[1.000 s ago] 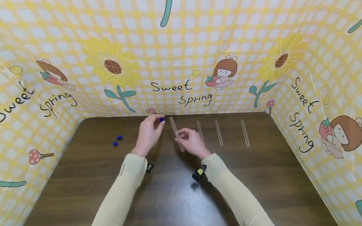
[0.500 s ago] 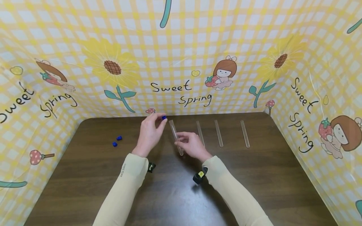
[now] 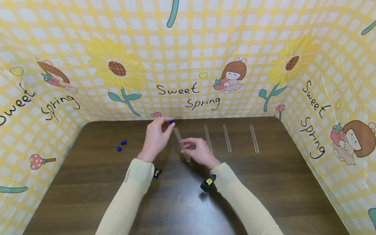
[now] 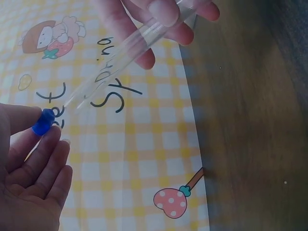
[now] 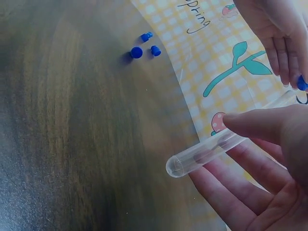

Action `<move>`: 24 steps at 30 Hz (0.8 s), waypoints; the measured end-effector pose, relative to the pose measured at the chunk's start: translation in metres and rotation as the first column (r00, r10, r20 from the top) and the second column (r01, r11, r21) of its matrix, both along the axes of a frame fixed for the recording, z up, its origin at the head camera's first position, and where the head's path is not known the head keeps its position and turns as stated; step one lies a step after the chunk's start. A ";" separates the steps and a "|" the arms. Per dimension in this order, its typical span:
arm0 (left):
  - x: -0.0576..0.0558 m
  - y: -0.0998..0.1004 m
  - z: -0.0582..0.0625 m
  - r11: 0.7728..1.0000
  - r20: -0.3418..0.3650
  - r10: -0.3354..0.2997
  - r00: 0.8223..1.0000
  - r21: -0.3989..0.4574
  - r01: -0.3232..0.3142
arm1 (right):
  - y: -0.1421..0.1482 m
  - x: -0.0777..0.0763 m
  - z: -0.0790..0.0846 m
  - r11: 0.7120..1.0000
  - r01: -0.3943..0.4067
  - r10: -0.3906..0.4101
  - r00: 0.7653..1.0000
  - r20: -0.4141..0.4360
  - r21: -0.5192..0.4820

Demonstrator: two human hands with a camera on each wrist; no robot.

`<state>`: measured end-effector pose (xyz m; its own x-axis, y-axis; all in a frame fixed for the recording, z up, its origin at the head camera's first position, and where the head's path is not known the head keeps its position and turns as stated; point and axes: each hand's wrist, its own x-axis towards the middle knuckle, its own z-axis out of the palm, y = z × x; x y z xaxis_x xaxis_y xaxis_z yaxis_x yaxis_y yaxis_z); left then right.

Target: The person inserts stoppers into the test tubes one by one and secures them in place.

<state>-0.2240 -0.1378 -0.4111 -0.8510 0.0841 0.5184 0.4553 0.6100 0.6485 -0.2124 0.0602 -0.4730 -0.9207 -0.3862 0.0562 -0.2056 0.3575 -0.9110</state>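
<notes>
My left hand (image 3: pixel 155 138) pinches a small blue stopper (image 4: pixel 44 121) between thumb and fingertips. The test tube (image 3: pixel 178 136), clear and tilted, is held by my right hand (image 3: pixel 200 152) around its lower half. Its rounded bottom points down toward me, as the right wrist view shows. The tube's mouth lies close to the stopper, with a small gap between them in the left wrist view. Two more blue stoppers (image 3: pixel 121 145) rest on the table left of my left hand; the right wrist view shows three loose blue stoppers (image 5: pixel 136 52) there.
Three clear test tubes lie on the dark wooden table (image 3: pixel 173 202) to the right: a near tube (image 3: pixel 207 136), partly behind my right hand, a middle tube (image 3: pixel 227 138) and a far-right tube (image 3: pixel 254 139). A yellow checked cloth (image 3: pixel 176 58) stands around the table's back and sides.
The test tube's mouth has swung left toward the stopper, and its bottom sits slightly lower. My left hand has shifted a little to the right with the stopper.
</notes>
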 end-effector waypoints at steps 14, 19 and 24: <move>-0.001 0.003 -0.008 0.998 0.057 -0.004 0.998 0.060 0.001 | 0.000 0.002 -0.002 1.000 -0.004 0.003 0.999 -0.044 -0.025; -0.001 0.003 -0.009 0.998 0.072 0.002 0.997 0.062 -0.007 | 0.000 0.002 -0.003 1.000 -0.004 0.003 0.999 -0.038 -0.026; -0.001 0.003 -0.010 0.998 0.096 0.005 0.995 0.068 -0.011 | 0.000 0.002 -0.005 0.999 -0.006 0.006 1.000 -0.020 -0.038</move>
